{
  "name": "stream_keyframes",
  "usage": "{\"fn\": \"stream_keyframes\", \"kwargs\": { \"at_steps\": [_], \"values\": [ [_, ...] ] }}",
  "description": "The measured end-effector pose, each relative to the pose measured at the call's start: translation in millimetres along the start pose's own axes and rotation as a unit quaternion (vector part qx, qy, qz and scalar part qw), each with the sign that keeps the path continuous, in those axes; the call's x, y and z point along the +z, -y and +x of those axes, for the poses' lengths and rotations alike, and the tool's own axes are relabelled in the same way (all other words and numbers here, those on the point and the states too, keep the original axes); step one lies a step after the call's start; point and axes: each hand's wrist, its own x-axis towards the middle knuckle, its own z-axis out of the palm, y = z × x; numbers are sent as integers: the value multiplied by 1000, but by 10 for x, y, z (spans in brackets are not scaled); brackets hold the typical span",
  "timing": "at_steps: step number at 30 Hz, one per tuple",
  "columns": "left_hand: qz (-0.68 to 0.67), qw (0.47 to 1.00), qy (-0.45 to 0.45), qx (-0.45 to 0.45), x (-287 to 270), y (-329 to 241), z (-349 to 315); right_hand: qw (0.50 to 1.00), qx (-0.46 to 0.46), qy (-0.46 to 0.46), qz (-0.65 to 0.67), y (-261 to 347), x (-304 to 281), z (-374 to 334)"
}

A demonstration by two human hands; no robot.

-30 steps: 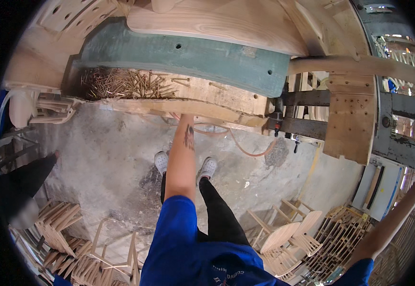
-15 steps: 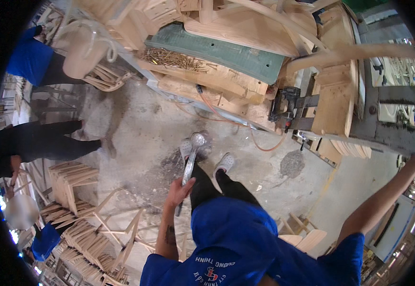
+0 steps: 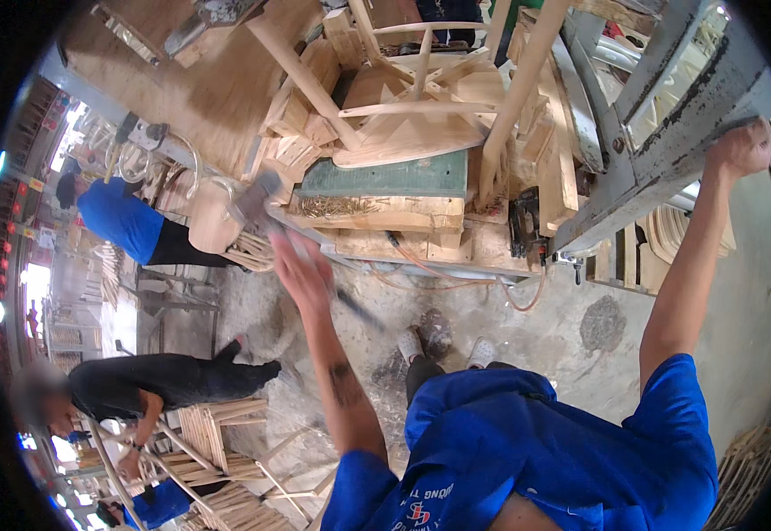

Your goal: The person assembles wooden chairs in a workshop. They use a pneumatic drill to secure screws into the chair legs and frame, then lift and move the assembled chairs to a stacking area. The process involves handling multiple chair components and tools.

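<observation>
My left hand (image 3: 304, 276) is closed round the handle of a hammer (image 3: 257, 196). Motion smears it; the grey head points up and left, and the dark handle end sticks out below my palm. The hammer is beside the workbench's left part. Far to the right, my right hand (image 3: 741, 149) is a closed fist against the edge of a worn grey metal frame (image 3: 637, 150); what its fingers hold is hidden. A pale wooden chair (image 3: 421, 106) lies legs up on the bench, its seat by a green pad (image 3: 385, 177).
Loose nails (image 3: 328, 208) lie along the bench's near edge. A black nail gun (image 3: 527, 226) with an orange hose (image 3: 527, 305) hangs at the right. Curved wooden parts (image 3: 668, 234) stand beneath the frame. At left, a person in black (image 3: 146, 387) handles chair frames; another wears blue (image 3: 120, 221).
My left hand has swung the hammer up from near my feet to beside the bench. My right hand is higher along the grey frame. The view has tilted up, showing more of the chair.
</observation>
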Motion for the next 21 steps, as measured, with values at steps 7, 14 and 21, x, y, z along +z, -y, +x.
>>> {"fn": "stream_keyframes", "kwargs": {
  "at_steps": [7, 14, 21],
  "values": [
    [-22, 999, -23, 35, 630, -1185, 1287, 997, 72, -11, -9, 390, 161, -209],
    [-159, 871, -378, 269, 743, -829, 1620, 996, -41, -18, -82, 259, 99, -119],
    [-67, 977, -144, 141, 391, -737, 1923, 993, 14, -41, -106, 87, 183, -163]
  ]
}}
